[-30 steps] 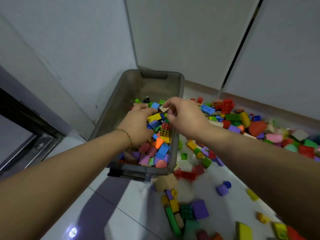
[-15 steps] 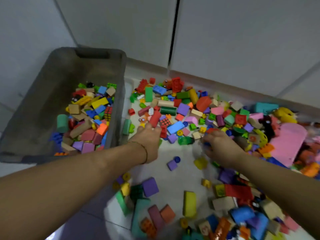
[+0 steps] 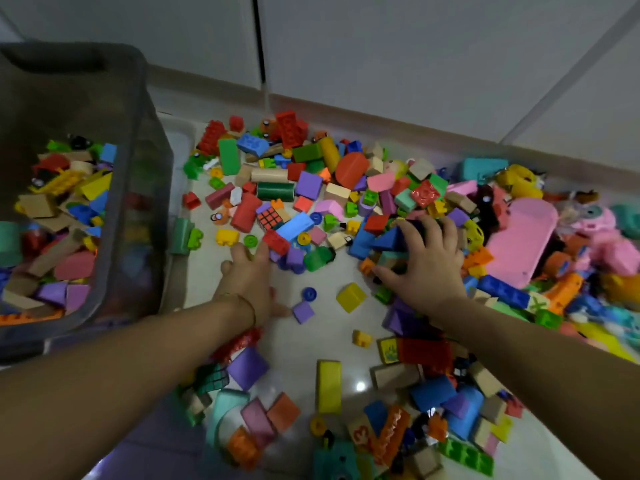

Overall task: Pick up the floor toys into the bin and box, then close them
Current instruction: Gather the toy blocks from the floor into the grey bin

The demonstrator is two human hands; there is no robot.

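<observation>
The grey plastic bin [image 3: 152, 188] stands open at the left, partly filled with several coloured blocks. A wide pile of toy blocks [image 3: 311, 188] covers the white floor to its right. My left hand [image 3: 247, 282] lies palm down on the floor beside the bin. Its straight fingers touch a red brick [image 3: 275, 240] at the pile's near edge. My right hand [image 3: 422, 265] reaches into the pile, and its fingers curl over a cluster of blue blocks [image 3: 388, 240] and grip them.
A pink flat toy [image 3: 519, 244] and a yellow toy [image 3: 519, 181] lie at the right. Loose pieces sit between my hands: a yellow block [image 3: 350, 296], a purple block [image 3: 303, 311]. More blocks [image 3: 329, 386] lie near my arms. White cabinet doors [image 3: 381, 46] close off the back.
Both hands left the bin and came down to the floor pile as my view swung right. The right hand has since pushed forward and closed over the blue blocks.
</observation>
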